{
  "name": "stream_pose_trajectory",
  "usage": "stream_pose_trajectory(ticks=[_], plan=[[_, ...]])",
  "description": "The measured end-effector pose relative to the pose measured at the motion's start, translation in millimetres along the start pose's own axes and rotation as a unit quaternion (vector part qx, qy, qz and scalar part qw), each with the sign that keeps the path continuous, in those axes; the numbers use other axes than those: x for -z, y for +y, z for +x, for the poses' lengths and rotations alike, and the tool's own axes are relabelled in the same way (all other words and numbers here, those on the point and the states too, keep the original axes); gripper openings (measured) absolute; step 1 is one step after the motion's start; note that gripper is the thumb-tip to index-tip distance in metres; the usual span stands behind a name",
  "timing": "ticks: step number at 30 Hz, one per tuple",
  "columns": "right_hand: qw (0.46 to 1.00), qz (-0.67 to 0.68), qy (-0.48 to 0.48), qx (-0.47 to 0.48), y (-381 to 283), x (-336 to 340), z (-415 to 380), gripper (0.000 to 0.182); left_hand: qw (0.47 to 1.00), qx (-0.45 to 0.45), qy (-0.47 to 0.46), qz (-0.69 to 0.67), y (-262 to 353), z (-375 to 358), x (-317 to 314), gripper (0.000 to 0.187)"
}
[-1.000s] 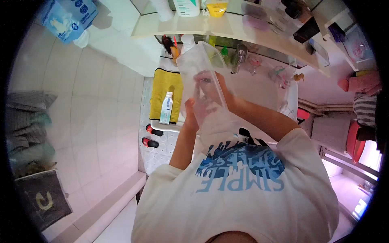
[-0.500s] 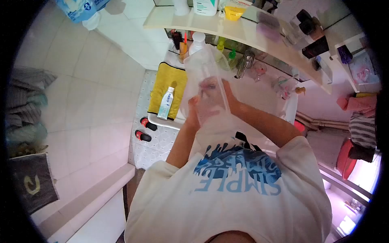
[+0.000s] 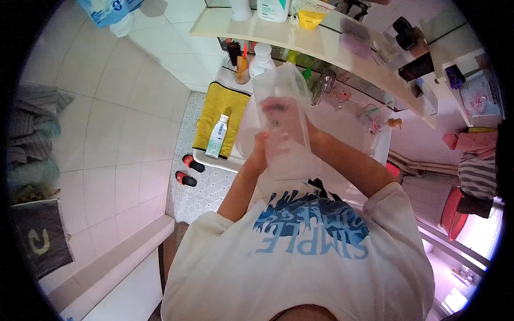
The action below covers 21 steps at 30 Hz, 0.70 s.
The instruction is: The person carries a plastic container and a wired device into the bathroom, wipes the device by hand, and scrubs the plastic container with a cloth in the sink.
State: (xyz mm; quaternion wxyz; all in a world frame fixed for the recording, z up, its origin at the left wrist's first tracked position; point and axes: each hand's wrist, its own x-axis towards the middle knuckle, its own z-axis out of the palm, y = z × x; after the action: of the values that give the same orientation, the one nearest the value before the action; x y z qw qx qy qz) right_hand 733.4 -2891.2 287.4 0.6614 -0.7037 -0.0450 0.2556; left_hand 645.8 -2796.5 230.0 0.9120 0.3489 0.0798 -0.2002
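Over the sink, both hands hold a clear, frosted plastic container (image 3: 286,80) with long, flat sides. My left hand (image 3: 259,151) grips its left side, the thumb up against the wall. From the right, my right hand (image 3: 313,132) reaches to the container, and blurred fingers show through the translucent plastic. Left of the container, a white toothpaste tube (image 3: 217,138) lies on a folded yellow towel (image 3: 235,107) with a dark border.
A white pump bottle (image 3: 262,56) and a cup (image 3: 242,72) with a comb and brush stand behind the container. Beyond the sink (image 3: 353,120) are a faucet (image 3: 324,85) and glass cups. Bottles line the shelf (image 3: 246,31) above. Red-and-black slippers (image 3: 186,178) lie on the floor.
The container has moved a little to the right and turned, so its box-like top shows more squarely. Both hands have shifted along with it, still holding it.
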Motion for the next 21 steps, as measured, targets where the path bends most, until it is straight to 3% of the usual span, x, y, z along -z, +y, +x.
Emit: stream_pose_trajectory(ticks=[2,3,4,6,7,8,9,10,12,13,15,16,18,21], plan=[[0.966,-0.111,-0.193,0.134,-2,5,-9,0.012,0.996,0.052,-0.033,-0.071,2,0,11,0.071],[0.948,-0.09,-0.259,0.165,-2,12,-9,0.007,0.996,0.05,-0.034,-0.073,4,0,4,0.071],[0.947,-0.092,-0.261,0.163,-2,15,-10,0.007,0.999,0.019,0.02,-0.04,7,0,-6,0.07],[0.966,0.014,-0.258,0.02,-2,19,-13,0.012,0.997,-0.014,0.076,-0.013,4,3,-4,0.069],[0.965,0.011,-0.26,0.019,-3,19,-12,0.012,0.999,0.013,0.016,-0.029,-1,8,9,0.068],[0.967,0.116,-0.227,0.009,-3,17,-12,0.018,0.997,0.04,-0.044,-0.045,-8,13,19,0.068],[0.957,0.22,-0.19,-0.001,-4,16,-11,0.023,0.997,0.038,-0.045,-0.047,-3,11,11,0.068],[0.957,0.218,-0.191,-0.002,-9,16,-10,0.023,1.0,-0.003,-0.019,0.017,6,7,-3,0.062],[0.928,0.36,-0.096,-0.001,-25,17,-3,0.032,0.996,-0.047,0.009,0.078,5,8,-10,0.058],[0.929,0.357,-0.098,-0.001,-27,19,0,0.032,0.994,-0.044,0.008,0.097,-3,12,-5,0.058],[0.86,0.48,-0.171,0.041,-29,24,5,0.036,0.992,-0.042,0.01,0.115,-6,13,-4,0.057],[0.86,0.479,-0.172,0.038,-28,23,7,0.036,0.995,-0.04,0.017,0.092,-4,13,-8,0.056],[0.942,0.301,-0.137,0.053,-23,20,7,0.036,0.997,-0.037,0.026,0.064,-2,16,-8,0.055],[0.964,0.203,-0.17,-0.024,-16,13,-10,0.037,0.999,-0.028,0.028,0.023,6,21,-12,0.055]])
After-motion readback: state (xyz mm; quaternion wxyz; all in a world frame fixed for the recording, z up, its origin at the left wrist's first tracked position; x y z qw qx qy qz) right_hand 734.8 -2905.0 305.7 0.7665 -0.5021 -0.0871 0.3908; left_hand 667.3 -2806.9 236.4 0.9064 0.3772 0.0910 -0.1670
